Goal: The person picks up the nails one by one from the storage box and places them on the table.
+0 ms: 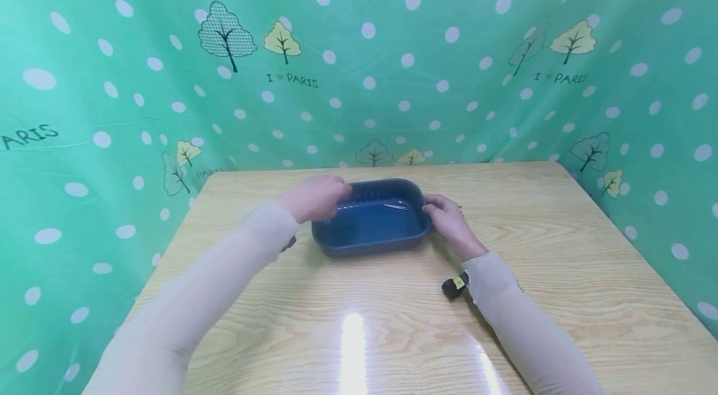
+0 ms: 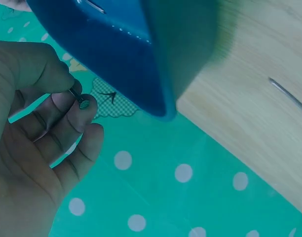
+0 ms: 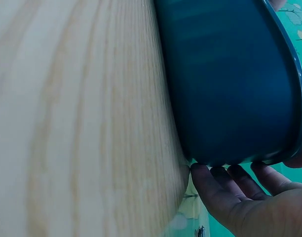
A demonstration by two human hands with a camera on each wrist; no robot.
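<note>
Because the left grip is clamped by its fingertips on only a small metal nail, the slim shaft could roll or slip free. With that grip beside the left end of the blue basin, a drop might land outside its wall; from these angles I can't be sure the nail is over the interior. The right grip is clamped on the basin's far end, so a tug there could shift it under the left grip. The held nail looks dark and thin, with a broad textured head tilted toward the fingers below. Another nail lies inside the basin; a pointed one rests on the bench, well apart from the left grip.
</note>
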